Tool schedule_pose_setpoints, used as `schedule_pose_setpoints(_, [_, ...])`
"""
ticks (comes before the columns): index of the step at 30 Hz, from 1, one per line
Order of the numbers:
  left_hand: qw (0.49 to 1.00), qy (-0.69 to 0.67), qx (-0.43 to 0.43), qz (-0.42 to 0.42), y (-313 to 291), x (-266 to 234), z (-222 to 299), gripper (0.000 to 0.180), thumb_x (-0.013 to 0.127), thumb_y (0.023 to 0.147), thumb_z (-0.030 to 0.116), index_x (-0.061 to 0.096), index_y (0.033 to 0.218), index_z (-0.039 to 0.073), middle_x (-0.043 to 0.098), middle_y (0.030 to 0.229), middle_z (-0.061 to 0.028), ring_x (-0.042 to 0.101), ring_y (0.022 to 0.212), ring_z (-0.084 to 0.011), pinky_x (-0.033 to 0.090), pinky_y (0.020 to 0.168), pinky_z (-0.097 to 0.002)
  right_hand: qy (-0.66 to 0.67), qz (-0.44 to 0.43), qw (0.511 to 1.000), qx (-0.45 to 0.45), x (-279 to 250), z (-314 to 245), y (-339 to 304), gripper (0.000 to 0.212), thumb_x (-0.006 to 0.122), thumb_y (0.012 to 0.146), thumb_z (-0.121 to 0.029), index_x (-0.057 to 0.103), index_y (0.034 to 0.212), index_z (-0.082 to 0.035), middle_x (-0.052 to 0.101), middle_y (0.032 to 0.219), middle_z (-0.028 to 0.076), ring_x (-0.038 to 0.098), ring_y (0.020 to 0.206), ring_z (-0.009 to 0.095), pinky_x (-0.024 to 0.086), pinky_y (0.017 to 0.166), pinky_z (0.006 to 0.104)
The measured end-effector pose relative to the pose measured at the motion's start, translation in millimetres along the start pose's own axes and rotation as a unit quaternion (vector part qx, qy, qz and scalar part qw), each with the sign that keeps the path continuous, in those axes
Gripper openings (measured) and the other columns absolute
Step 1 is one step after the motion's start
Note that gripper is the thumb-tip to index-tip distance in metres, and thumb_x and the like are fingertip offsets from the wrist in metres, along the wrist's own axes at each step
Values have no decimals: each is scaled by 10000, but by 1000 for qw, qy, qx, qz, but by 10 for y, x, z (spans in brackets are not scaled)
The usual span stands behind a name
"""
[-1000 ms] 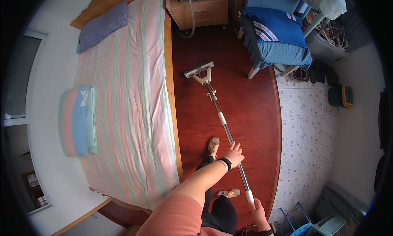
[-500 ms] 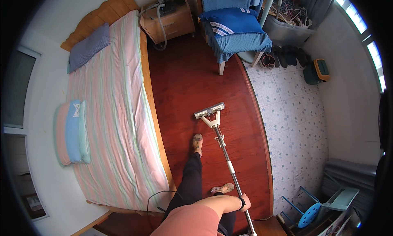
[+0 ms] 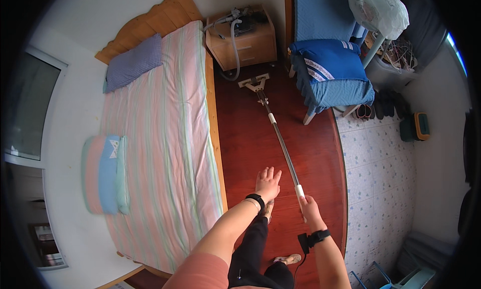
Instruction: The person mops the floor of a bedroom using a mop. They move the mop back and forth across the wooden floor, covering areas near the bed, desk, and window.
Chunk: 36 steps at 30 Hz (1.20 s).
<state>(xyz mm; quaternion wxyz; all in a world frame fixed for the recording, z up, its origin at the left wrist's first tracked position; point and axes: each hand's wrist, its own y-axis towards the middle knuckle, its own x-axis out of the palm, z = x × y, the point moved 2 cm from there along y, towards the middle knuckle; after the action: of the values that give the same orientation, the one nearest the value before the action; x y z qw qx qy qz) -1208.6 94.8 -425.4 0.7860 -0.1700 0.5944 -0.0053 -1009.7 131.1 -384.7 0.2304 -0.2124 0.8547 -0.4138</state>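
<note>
Mop (image 3: 284, 151): is stretching aslant over the red floor (image 3: 240, 143), right of the bed (image 3: 160, 159).
Mop head (image 3: 254, 81): is now reaching farther, toward the bed's far end.
Left hand (image 3: 269, 185): is hovering open, having released the mop.
Right hand (image 3: 311, 212): is grasping the white handle (image 3: 299, 190) alone.
Reach: is seemingly growing longer by one-handed holding.

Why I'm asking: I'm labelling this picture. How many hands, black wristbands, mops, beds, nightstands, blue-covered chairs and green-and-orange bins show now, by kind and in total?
Hands: 2 (left hand, right hand)
Black wristbands: 2
Mop: 1
Bed: 1
Nightstand: 1
Blue-covered chair: 1
Green-and-orange bin: 1
Total: 9
</note>
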Motion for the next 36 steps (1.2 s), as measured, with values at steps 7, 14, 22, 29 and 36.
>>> schedule_pose_setpoints(7, [995, -42, -85, -28, -34, -147, -720, 545, 628, 773, 285, 511, 1282, 132, 434, 1332, -167, 407, 1230, -358, 347, 1023, -469, 1, 0, 1000, -6, 62, -1022, 816, 373, 505, 952, -364, 551, 1154, -54, 516, 619, 37, 468, 457, 138, 367, 392, 320])
schedule_pose_setpoints(14, [992, -84, -18, -94, -411, 108, 126, 628, 608, 796, 262, 408, 1382, 154, 383, 1396, -177, 376, 1266, -379, 344, 1031, -481, -38, 48, 998, -8, -480, 615, -170, 382, 512, 953, -321, 564, 1157, -3, 601, 774, 74, 566, 670, 160, 443, 569, 292])
schedule_pose_setpoints(22, [929, 11, 283, -238, -1609, 923, 1971, 542, 607, 794, 210, 481, 1319, 251, 414, 1370, -112, 353, 1298, -312, 260, 1068, -548, 27, 45, 983, 178, -1116, 3436, -3332, 349, 493, 956, -320, 566, 1171, -55, 604, 711, 60, 574, 590, 153, 469, 570, 300])
schedule_pose_setpoints(29, [751, 50, 501, -428, -3548, 1722, 3491, 149, 623, 796, 256, 673, 933, 225, 650, 967, 8, 565, 1039, -211, 365, 949, -473, -197, 33, 958, 207, -1413, 4834, -5656, 389, 479, 936, -334, 551, 1225, -84, 656, 867, 194, 621, 719, 346, 484, 650, 441])
schedule_pose_setpoints(36, [808, 89, 451, -369, -3211, 1794, 3360, 156, 609, 814, 245, 698, 927, 185, 673, 971, 5, 589, 1000, -202, 417, 856, -409, -318, 38, 932, 170, -1491, 4844, -5122, 380, 452, 934, -362, 562, 1182, -95, 634, 852, 269, 608, 811, 449, 468, 724, 532])
